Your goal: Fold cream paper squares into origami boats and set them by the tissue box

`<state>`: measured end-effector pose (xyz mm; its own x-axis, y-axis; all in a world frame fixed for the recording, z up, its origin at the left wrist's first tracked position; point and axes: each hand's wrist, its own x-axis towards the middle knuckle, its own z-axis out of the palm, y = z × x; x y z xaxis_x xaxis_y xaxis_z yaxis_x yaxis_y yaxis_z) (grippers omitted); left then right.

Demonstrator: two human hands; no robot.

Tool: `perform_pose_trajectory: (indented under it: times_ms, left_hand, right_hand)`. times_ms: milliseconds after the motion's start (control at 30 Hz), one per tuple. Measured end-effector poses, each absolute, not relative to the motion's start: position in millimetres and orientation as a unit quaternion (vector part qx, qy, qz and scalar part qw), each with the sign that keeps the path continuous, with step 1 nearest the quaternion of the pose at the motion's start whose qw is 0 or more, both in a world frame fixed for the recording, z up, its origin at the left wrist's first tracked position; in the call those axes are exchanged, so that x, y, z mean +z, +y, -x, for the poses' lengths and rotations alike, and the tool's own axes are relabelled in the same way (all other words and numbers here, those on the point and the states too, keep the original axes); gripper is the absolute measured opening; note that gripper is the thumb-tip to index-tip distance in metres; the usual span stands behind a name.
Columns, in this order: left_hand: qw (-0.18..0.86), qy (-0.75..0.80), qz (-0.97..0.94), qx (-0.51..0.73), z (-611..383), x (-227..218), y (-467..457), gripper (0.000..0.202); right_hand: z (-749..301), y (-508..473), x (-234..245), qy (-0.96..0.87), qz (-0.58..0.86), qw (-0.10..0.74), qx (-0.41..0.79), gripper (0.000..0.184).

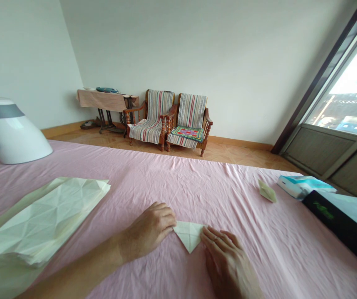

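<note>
A small piece of folded pale paper (188,233) lies on the pink cloth in front of me, its point facing towards me and crease lines crossing it. My left hand (153,228) has its curled fingers closed at the paper's left corner; the thumb is partly hidden. On the opposite side, my right hand (228,259) rests with fingers stretched out, the tips touching the right corner. To the left is a stack of creased pale paper sheets (50,211). Further off at the right sits another small folded paper piece (267,192).
The pink cloth (153,178) is wrinkled. A white and grey kettle (16,133) stands at the far left. On the right are a blue and white tissue pack (303,185) and a black box (334,224). Two wooden armchairs (208,124) stand beyond the cloth's far edge.
</note>
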<state>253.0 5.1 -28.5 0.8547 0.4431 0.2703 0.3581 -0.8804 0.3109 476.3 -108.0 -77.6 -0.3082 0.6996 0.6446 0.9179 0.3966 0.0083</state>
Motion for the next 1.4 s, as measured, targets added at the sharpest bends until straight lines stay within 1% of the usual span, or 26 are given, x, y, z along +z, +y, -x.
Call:
perform_pose_trajectory:
  times_ms: [200, 400, 800, 967, 1100, 1267, 1400]
  left_hand:
    - [0.18, 0.23, -0.935, 0.201, -255.1, -31.7, 8.0, 0.014]
    - [0.225, 0.251, -0.916, 0.218, -255.6, -34.9, 9.4, 0.016]
    - [0.23, 0.294, -0.897, 0.238, -259.7, -39.3, 4.9, 0.019]
    - [0.22, 0.32, -0.887, 0.25, -262.0, -41.7, 4.2, 0.024]
    - [0.196, 0.323, -0.892, 0.249, -261.9, -42.0, 0.7, 0.022]
    - [0.106, 0.298, -0.93, 0.187, -258.8, -37.4, -7.5, 0.021]
    - [0.076, 0.275, -0.948, 0.143, -255.9, -32.2, -12.1, 0.02]
  right_hand:
    - [-478.0, -107.3, -82.4, -0.788, 0.518, 0.28, -0.183, 0.035]
    - [-482.3, -108.7, -90.1, -0.797, 0.526, 0.249, -0.161, 0.037]
    - [-482.5, -109.9, -89.1, -0.799, 0.529, 0.245, -0.149, 0.039]
    - [-482.4, -109.0, -91.5, -0.798, 0.533, 0.244, -0.142, 0.038]
    - [-481.7, -107.9, -92.6, -0.796, 0.534, 0.245, -0.148, 0.038]
    - [-479.8, -109.5, -93.4, -0.792, 0.532, 0.245, -0.17, 0.041]
    - [-480.3, -109.1, -91.0, -0.79, 0.522, 0.256, -0.193, 0.04]
